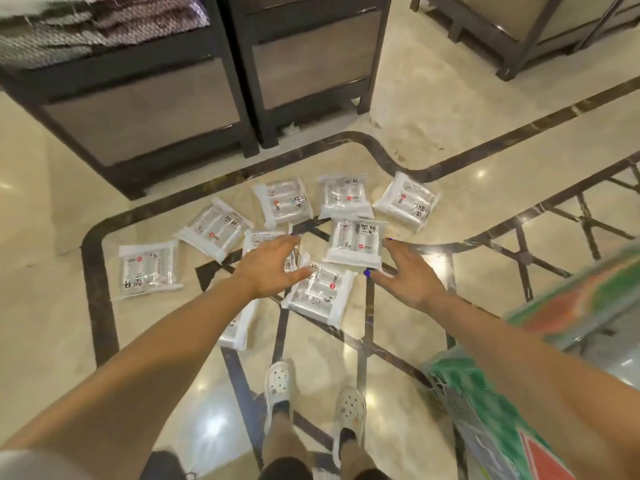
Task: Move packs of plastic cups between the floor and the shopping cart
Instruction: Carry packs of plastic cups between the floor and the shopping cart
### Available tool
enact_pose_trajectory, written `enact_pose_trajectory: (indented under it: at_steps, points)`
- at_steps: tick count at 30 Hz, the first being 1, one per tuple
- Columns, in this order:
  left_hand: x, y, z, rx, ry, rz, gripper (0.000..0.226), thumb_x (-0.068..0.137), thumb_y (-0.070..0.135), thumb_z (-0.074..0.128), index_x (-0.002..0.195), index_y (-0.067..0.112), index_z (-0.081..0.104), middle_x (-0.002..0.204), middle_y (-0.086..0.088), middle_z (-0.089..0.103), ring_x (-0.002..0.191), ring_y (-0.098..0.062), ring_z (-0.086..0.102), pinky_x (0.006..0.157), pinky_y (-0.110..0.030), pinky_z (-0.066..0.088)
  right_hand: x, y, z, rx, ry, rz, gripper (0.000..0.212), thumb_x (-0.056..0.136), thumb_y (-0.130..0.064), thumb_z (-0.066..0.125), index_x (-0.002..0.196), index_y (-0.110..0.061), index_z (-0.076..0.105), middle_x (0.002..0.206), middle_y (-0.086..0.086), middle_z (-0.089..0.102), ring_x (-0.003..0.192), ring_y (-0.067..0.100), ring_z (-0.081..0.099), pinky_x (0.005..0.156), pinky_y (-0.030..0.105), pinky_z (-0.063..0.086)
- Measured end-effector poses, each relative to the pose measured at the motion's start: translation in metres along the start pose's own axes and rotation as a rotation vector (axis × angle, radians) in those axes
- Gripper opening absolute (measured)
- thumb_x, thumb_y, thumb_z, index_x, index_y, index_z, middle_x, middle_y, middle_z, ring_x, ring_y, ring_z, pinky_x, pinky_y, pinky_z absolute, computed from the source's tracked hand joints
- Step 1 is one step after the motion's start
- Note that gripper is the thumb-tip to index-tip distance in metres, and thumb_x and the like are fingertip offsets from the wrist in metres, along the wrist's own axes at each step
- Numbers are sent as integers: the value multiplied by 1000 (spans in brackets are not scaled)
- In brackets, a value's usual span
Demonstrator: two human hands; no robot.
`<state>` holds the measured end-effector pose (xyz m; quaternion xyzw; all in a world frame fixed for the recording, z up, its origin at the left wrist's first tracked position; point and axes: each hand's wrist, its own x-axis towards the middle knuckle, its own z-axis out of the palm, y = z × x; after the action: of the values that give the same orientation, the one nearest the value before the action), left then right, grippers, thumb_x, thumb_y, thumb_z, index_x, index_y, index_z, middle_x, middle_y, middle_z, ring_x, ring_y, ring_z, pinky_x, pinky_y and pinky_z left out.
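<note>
Several clear packs of plastic cups lie scattered on the marble floor (415, 323). One pack (320, 292) lies between my two hands, and another pack (356, 242) overlaps its far end. My left hand (272, 268) hovers with its fingers spread above the packs, partly hiding a pack (258, 237) beneath it. My right hand (403, 268) is spread too, beside the right edge of the overlapping pack. Neither hand holds anything. The shopping cart (540, 355) shows at the lower right, by my right forearm, with green and red printed panels.
Two dark wooden display stands (145, 109) rise behind the packs, and a third stand (519, 36) is at the back right. More packs lie at the far left (149, 268) and far right (405, 200). My feet in white clogs (277, 382) stand just behind the pile.
</note>
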<state>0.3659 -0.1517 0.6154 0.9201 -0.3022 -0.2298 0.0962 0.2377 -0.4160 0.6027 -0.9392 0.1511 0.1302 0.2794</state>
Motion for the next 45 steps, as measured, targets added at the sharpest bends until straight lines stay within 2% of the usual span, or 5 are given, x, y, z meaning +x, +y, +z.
enact_pose_trajectory:
  at_steps: [13, 18, 32, 40, 45]
  points:
    - [105, -97, 64, -96, -181, 34, 83, 84, 74, 43, 151, 28, 26, 157, 5, 31, 142, -22, 33, 113, -42, 32, 95, 15, 127, 207, 0, 287, 83, 88, -60, 56, 155, -26, 19, 161, -3, 24, 148, 21, 22, 118, 43, 24]
    - [156, -134, 163, -191, -230, -15, 79, 85, 70, 49, 150, 28, 31, 155, 5, 34, 128, -19, 51, 109, -40, 38, 154, 67, 202, 191, -66, 305, 86, 85, -65, 54, 155, -26, 22, 159, -1, 29, 145, 24, 28, 116, 45, 29]
    - [300, -233, 553, -224, -387, -189, 74, 88, 67, 45, 145, 21, 35, 150, 3, 39, 135, -18, 40, 107, -37, 37, 370, 282, 469, 2, -74, 267, 81, 90, -55, 58, 154, -20, 24, 160, 4, 26, 146, 23, 25, 118, 37, 22]
    - [315, -231, 629, -193, -316, -383, 64, 91, 67, 38, 121, 11, 49, 115, -1, 57, 106, -19, 59, 86, -33, 48, 456, 331, 529, -81, -50, 270, 68, 88, -61, 55, 140, -18, 47, 147, 5, 47, 137, 26, 38, 113, 40, 28]
    - [316, -214, 635, -878, -323, -850, 78, 86, 60, 59, 143, 12, 34, 135, -1, 52, 124, -20, 52, 98, -28, 38, 478, 327, 535, -174, -130, 288, 83, 82, -76, 48, 143, -20, 42, 148, 3, 46, 137, 27, 41, 116, 48, 22]
